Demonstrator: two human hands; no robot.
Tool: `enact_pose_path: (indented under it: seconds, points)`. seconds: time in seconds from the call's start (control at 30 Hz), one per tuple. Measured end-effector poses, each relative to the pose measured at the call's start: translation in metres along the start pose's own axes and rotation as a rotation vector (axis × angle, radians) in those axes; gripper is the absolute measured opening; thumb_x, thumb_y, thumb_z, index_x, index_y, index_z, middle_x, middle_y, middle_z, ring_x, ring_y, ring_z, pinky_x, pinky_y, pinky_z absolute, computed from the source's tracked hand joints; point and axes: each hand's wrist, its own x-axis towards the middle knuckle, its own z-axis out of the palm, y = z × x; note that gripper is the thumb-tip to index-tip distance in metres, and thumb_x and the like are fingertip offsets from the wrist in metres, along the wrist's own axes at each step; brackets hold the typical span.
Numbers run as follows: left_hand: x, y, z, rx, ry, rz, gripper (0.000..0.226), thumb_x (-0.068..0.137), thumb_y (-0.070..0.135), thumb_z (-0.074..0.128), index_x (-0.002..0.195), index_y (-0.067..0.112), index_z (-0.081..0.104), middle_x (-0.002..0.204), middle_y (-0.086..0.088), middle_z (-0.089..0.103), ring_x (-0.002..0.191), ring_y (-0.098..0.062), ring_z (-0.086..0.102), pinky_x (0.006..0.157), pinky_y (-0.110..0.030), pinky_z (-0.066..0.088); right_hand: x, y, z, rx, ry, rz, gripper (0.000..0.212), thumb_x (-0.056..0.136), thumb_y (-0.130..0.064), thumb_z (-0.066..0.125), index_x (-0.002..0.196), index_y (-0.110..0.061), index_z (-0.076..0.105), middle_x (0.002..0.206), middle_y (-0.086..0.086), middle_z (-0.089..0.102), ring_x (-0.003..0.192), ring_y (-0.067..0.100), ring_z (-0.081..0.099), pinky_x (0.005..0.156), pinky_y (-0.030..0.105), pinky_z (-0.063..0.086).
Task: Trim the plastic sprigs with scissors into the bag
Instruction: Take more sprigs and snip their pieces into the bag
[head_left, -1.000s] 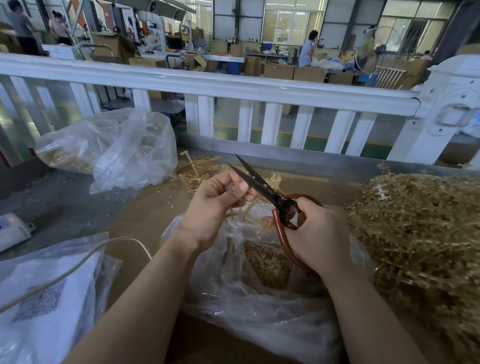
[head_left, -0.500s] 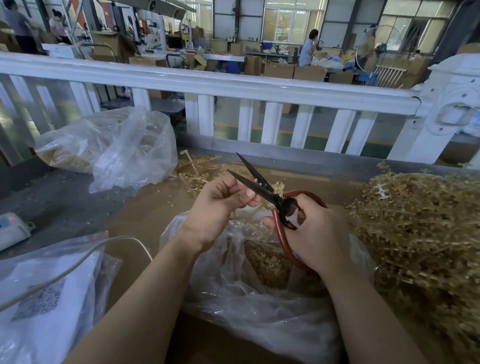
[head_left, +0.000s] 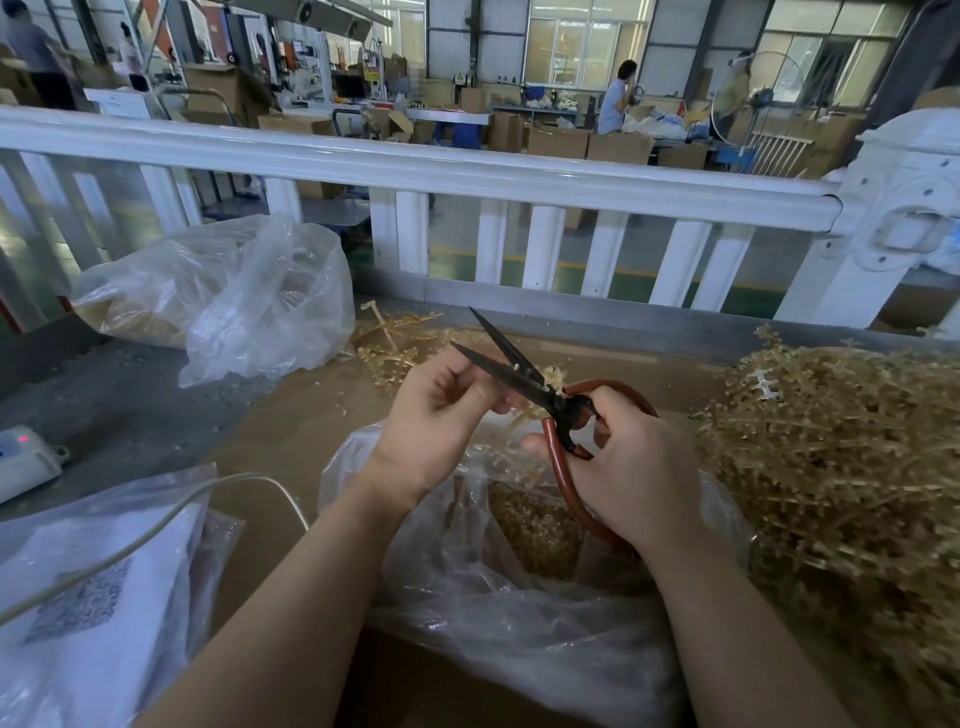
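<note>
Head-worn view, forward and down

Black-bladed scissors with reddish-brown loop handles (head_left: 524, 371): blades parted, tips pointing up and to the left, held above the bag. Thin pale-gold plastic sprig (head_left: 522, 418): a small piece, partly hidden, lying at the blades near their pivot. Clear crumpled plastic bag (head_left: 467, 582): mouth open upward, resting on brown cardboard, holding a heap of small golden trimmed bits (visible through the opening). Large tangled pile of golden plastic sprigs (head_left: 841, 457): heaped just right of the bag, touching its edge.
</note>
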Motion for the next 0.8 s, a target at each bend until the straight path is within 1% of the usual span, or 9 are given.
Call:
enact_pose_path:
  seconds: [0.1,0.17,0.27,0.37,0.47,0.53,0.67,0.73,0.8]
  points:
    - [-0.0004,-0.0013,0.0004,0.039,0.001,0.02,0.015,0.093,-0.012,0.052,0.095,-0.005,0.065,0.074,-0.004,0.067,0.072,-0.015,0.062,0.073,-0.026,0.052,0.0007,-0.0007,0.0003,0.01,-0.002,-0.001,0.051,0.079,-0.07,0.062,0.09,-0.02,0.067,0.079,-0.01,0.066,0.067,0.008,0.059,0.06,0.014,0.043]
    - [-0.0007,-0.0013,0.0004,0.051,-0.013,0.029,0.019,0.093,-0.013,0.051,0.095,0.0,0.065,0.074,0.003,0.068,0.072,-0.014,0.063,0.073,-0.027,0.052,0.0006,-0.0011,-0.0003,0.03,-0.013,0.0,0.051,0.079,-0.071,0.061,0.089,-0.021,0.067,0.079,-0.012,0.065,0.067,0.007,0.06,0.061,0.014,0.044]
    - [-0.0011,-0.0011,0.0011,0.056,-0.031,0.032,0.025,0.094,-0.012,0.05,0.094,0.007,0.065,0.074,0.006,0.068,0.073,-0.01,0.064,0.073,-0.024,0.052,-0.0006,-0.0004,-0.0008,0.052,-0.015,-0.007,0.051,0.079,-0.069,0.063,0.089,-0.02,0.068,0.079,-0.01,0.068,0.066,0.006,0.06,0.061,0.014,0.046]
    - [-0.0017,-0.0003,0.0019,0.039,-0.038,0.035,0.027,0.094,-0.013,0.049,0.094,0.009,0.065,0.074,0.005,0.068,0.073,-0.009,0.064,0.073,-0.024,0.052,-0.0008,-0.001,-0.0017,0.06,-0.001,-0.016,0.053,0.079,-0.071,0.062,0.086,-0.018,0.069,0.074,-0.011,0.065,0.062,0.005,0.057,0.059,0.015,0.046]
    - [-0.0023,0.0008,0.0025,0.026,-0.039,0.03,0.03,0.094,-0.013,0.048,0.094,0.011,0.065,0.074,0.005,0.069,0.073,-0.008,0.064,0.073,-0.021,0.051,-0.0008,-0.0015,-0.0016,0.074,0.009,-0.027,0.055,0.079,-0.072,0.06,0.084,-0.018,0.068,0.071,-0.012,0.063,0.06,0.003,0.057,0.057,0.019,0.051]
    - [-0.0026,0.0013,0.0028,0.01,-0.037,0.023,0.028,0.095,-0.012,0.048,0.095,0.009,0.065,0.073,0.005,0.068,0.073,-0.007,0.063,0.072,-0.02,0.05,-0.0006,-0.0009,-0.001,0.082,0.02,-0.037,0.056,0.078,-0.073,0.059,0.084,-0.018,0.069,0.071,-0.011,0.064,0.06,0.004,0.058,0.057,0.02,0.052]
    - [-0.0023,0.001,0.003,-0.014,-0.045,0.012,0.02,0.096,-0.011,0.046,0.099,-0.002,0.064,0.072,0.005,0.067,0.072,-0.007,0.062,0.071,-0.018,0.048,-0.0006,0.0015,0.0,0.068,0.028,-0.048,0.053,0.079,-0.071,0.064,0.078,-0.018,0.067,0.066,-0.013,0.062,0.056,0.002,0.055,0.055,0.018,0.047]
    - [-0.0017,-0.0003,0.002,-0.055,-0.023,-0.04,0.018,0.097,-0.007,0.047,0.099,-0.002,0.064,0.072,0.005,0.067,0.07,-0.008,0.062,0.069,-0.019,0.048,-0.0012,0.0016,0.0013,0.083,0.03,-0.046,0.046,0.079,-0.066,0.07,0.076,-0.02,0.065,0.066,-0.018,0.057,0.056,-0.002,0.052,0.055,0.013,0.042]
    - [-0.001,-0.0013,-0.0002,-0.132,0.025,-0.145,0.018,0.098,0.0,0.048,0.093,0.004,0.065,0.074,0.001,0.069,0.069,-0.012,0.061,0.067,-0.022,0.05,-0.0016,0.0016,0.0034,0.14,0.022,-0.027,0.038,0.079,-0.062,0.072,0.08,-0.024,0.064,0.067,-0.024,0.053,0.057,-0.004,0.053,0.057,0.009,0.04]
